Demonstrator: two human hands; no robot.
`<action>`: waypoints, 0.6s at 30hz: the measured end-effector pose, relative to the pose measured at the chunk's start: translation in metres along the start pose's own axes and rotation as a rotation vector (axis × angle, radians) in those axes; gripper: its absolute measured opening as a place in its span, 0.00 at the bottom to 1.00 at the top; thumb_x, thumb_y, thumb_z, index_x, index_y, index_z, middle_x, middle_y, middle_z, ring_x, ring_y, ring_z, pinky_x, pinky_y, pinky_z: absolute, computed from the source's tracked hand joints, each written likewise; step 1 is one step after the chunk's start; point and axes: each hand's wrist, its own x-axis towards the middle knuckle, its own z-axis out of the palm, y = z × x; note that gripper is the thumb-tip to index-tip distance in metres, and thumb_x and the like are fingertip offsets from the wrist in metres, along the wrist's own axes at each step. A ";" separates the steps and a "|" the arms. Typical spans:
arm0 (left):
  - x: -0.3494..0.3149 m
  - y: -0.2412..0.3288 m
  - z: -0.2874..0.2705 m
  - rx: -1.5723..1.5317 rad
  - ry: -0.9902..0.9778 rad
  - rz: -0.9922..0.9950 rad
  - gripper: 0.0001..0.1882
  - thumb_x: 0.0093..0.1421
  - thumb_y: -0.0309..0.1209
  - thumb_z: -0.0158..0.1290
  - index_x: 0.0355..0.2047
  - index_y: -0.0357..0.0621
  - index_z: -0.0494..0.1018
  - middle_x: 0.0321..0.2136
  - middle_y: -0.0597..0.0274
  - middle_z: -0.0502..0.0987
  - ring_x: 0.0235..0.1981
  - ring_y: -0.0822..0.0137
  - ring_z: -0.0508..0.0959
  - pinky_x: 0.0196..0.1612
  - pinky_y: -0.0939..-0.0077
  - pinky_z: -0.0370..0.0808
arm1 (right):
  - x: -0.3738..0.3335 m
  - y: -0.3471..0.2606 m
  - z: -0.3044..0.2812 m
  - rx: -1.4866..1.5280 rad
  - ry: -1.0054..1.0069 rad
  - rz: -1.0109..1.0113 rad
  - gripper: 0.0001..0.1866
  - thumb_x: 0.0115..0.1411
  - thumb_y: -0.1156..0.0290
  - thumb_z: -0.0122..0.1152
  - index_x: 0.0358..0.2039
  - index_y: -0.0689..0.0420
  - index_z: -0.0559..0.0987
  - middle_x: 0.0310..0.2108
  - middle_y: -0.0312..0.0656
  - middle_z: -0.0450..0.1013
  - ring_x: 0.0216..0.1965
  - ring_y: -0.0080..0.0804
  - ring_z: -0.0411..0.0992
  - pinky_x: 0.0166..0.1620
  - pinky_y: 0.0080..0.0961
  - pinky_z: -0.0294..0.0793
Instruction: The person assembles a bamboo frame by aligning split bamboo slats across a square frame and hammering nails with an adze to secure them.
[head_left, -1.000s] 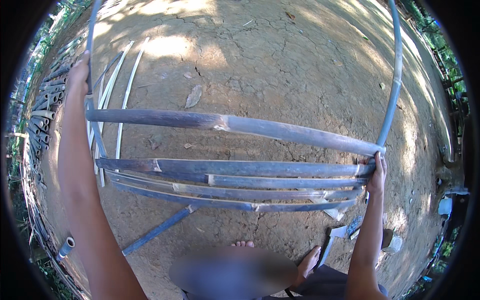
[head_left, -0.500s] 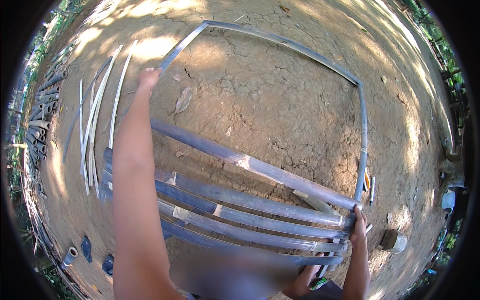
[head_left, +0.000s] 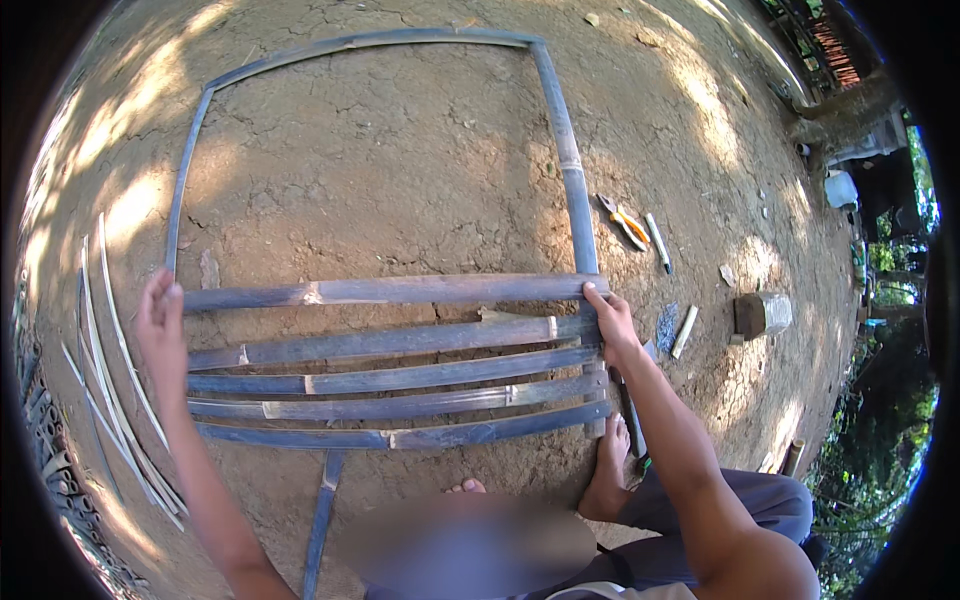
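A rectangular frame of split bamboo (head_left: pixel 400 38) lies on the ground. Across its near part run several dark bamboo slats (head_left: pixel 420 375), roughly parallel. The farthest, a bamboo slat (head_left: pixel 430 290), crosses both side rails. My right hand (head_left: pixel 615 322) grips its right end where it meets the right rail (head_left: pixel 570 170), thumb on top, fingers partly hidden. My left hand (head_left: pixel 163 318) is by the slat's left end, near the left rail (head_left: pixel 185 180); its fingers are loosely bent and apart, slightly blurred, holding nothing visible.
Orange-handled pliers (head_left: pixel 625 222) and a white marker (head_left: pixel 658 243) lie right of the frame. Beyond them sits a squarish block (head_left: pixel 763 316). Thin pale strips (head_left: pixel 110 370) lie at left, near a pile of bamboo tubes (head_left: pixel 45 430). My bare foot (head_left: pixel 607 470) is near the slats' right ends.
My left hand has let go of the far left rail and come back to the slat's left end. My right hand stays at the right end. The view has turned, and the slats look more level.
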 end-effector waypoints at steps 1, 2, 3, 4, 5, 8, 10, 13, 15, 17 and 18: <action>-0.045 0.000 0.015 -0.028 -0.015 -0.010 0.20 0.70 0.35 0.55 0.59 0.39 0.75 0.54 0.53 0.79 0.57 0.62 0.77 0.60 0.66 0.73 | -0.002 0.006 -0.003 0.000 0.014 0.016 0.21 0.68 0.54 0.64 0.44 0.62 0.80 0.32 0.37 0.77 0.30 0.24 0.74 0.35 0.29 0.77; -0.090 0.005 0.024 -0.088 -0.035 -0.106 0.17 0.70 0.34 0.56 0.54 0.38 0.77 0.51 0.56 0.80 0.53 0.66 0.78 0.58 0.70 0.74 | 0.000 0.009 0.000 0.006 0.009 0.023 0.21 0.68 0.54 0.65 0.44 0.62 0.80 0.32 0.37 0.77 0.30 0.24 0.74 0.35 0.29 0.77; -0.131 0.005 0.029 -0.099 -0.090 -0.152 0.15 0.69 0.33 0.57 0.50 0.37 0.79 0.47 0.58 0.81 0.49 0.69 0.78 0.54 0.72 0.75 | -0.001 0.014 0.002 0.018 -0.006 0.004 0.21 0.68 0.54 0.64 0.44 0.63 0.80 0.33 0.38 0.77 0.33 0.25 0.75 0.37 0.29 0.77; -0.169 -0.009 0.034 -0.140 -0.066 -0.168 0.11 0.69 0.33 0.58 0.43 0.37 0.80 0.36 0.63 0.81 0.39 0.74 0.78 0.44 0.77 0.75 | 0.000 0.011 0.007 0.027 -0.009 -0.006 0.21 0.68 0.54 0.64 0.44 0.63 0.80 0.34 0.39 0.78 0.34 0.25 0.75 0.38 0.29 0.77; -0.209 -0.007 0.040 -0.219 -0.111 -0.441 0.09 0.68 0.33 0.58 0.35 0.41 0.79 0.26 0.68 0.78 0.29 0.77 0.74 0.34 0.82 0.71 | 0.000 0.013 0.007 0.031 0.000 -0.008 0.21 0.68 0.55 0.63 0.44 0.63 0.80 0.35 0.39 0.78 0.35 0.26 0.75 0.38 0.29 0.76; -0.301 0.012 0.065 -0.598 -0.266 -1.036 0.13 0.70 0.39 0.56 0.31 0.45 0.77 0.22 0.66 0.77 0.25 0.76 0.76 0.29 0.81 0.73 | 0.003 0.016 -0.003 -0.106 0.037 -0.086 0.26 0.68 0.51 0.61 0.48 0.66 0.81 0.39 0.42 0.78 0.40 0.29 0.75 0.45 0.31 0.74; -0.338 0.007 0.080 -0.701 -0.470 -1.229 0.19 0.70 0.44 0.55 0.46 0.39 0.75 0.34 0.55 0.81 0.36 0.65 0.83 0.40 0.71 0.81 | 0.005 0.012 -0.008 -0.307 0.086 -0.145 0.29 0.67 0.49 0.61 0.49 0.67 0.81 0.39 0.42 0.78 0.41 0.30 0.74 0.48 0.32 0.73; -0.362 0.002 0.112 -0.989 -0.324 -1.204 0.24 0.71 0.44 0.53 0.58 0.39 0.66 0.47 0.47 0.78 0.47 0.56 0.81 0.52 0.60 0.79 | 0.018 0.005 -0.019 -0.474 -0.071 -0.073 0.28 0.69 0.48 0.59 0.53 0.62 0.82 0.39 0.39 0.77 0.40 0.29 0.73 0.46 0.31 0.72; -0.363 0.002 0.132 -1.088 -0.224 -1.064 0.25 0.72 0.43 0.52 0.60 0.40 0.63 0.51 0.44 0.76 0.52 0.53 0.79 0.57 0.56 0.77 | 0.029 0.006 -0.027 -0.552 -0.129 -0.028 0.23 0.70 0.50 0.58 0.51 0.57 0.84 0.36 0.35 0.76 0.36 0.25 0.71 0.40 0.28 0.73; -0.361 0.015 0.143 -1.128 -0.192 -1.039 0.24 0.72 0.42 0.52 0.59 0.38 0.64 0.52 0.46 0.76 0.54 0.53 0.78 0.59 0.55 0.77 | 0.032 0.010 -0.039 -0.553 -0.172 0.005 0.21 0.70 0.52 0.59 0.48 0.58 0.84 0.35 0.35 0.76 0.35 0.25 0.71 0.37 0.27 0.73; -0.358 0.021 0.149 -1.150 -0.174 -1.019 0.24 0.72 0.42 0.51 0.59 0.37 0.65 0.52 0.46 0.75 0.55 0.53 0.77 0.60 0.55 0.76 | 0.037 0.010 -0.045 -0.550 -0.195 0.015 0.20 0.70 0.53 0.59 0.46 0.58 0.84 0.34 0.35 0.75 0.34 0.24 0.71 0.36 0.26 0.74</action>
